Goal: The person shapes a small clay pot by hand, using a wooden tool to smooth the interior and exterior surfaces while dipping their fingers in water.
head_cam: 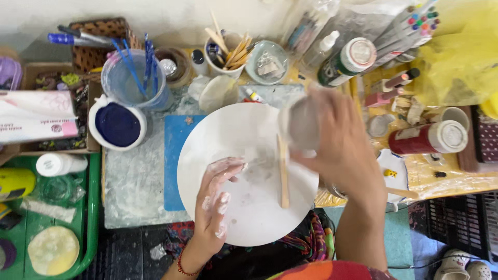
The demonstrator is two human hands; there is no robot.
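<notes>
closest in, the left hand (215,199) lies flat on the big round white board (249,207), palm down, fingers spread open and dusted with white clay, holding nothing. its fingertips point up toward the far side of the table. a red bead string (181,265) goes round that wrist. just beside it on the board lies a thin flat wooden stick (284,173). the stick's long side runs from near to far, almost straight up and down in the view, with its far end tucked under the grey thing in the other hand. the right hand (340,140) is lifted over the right edge of the board, fingers curled tight around a lump of grey clay shaped like a small cup (302,124). the cup looks tipped on its side, its round end facing left. under the board is a blue mat (174,155). farther off sit a white bowl of dark blue paint (117,124), a clear tub with blue brushes (132,78) and a white cup of wooden sticks (228,52).
</notes>
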